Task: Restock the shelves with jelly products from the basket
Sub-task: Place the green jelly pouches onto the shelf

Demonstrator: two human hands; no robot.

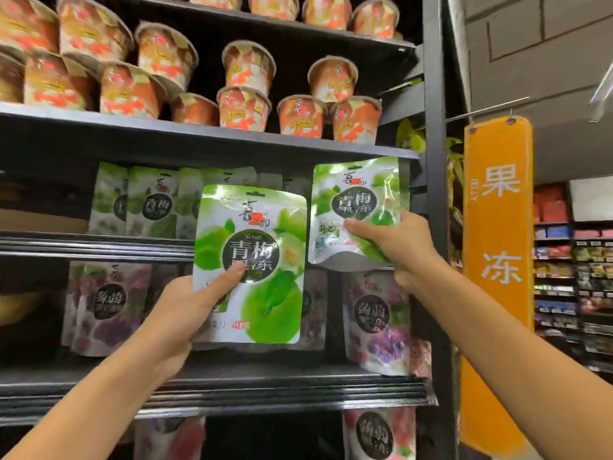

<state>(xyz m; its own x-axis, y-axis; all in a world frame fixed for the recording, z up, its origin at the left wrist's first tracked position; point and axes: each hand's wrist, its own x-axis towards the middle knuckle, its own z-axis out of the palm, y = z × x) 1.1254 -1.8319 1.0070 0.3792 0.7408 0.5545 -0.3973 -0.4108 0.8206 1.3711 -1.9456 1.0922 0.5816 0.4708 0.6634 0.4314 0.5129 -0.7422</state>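
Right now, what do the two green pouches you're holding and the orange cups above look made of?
Centre pouch and right pouch: flexible plastic film, glossy, by the glare and creases. Orange cups: likely paper or thin plastic, duller finish; too blurred to settle.

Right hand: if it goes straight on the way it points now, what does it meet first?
Probably the row of green pouches standing on the middle shelf. The right hand points up-left into that bay, its held pouch leading. Depth is unclear; the slot behind may be free.
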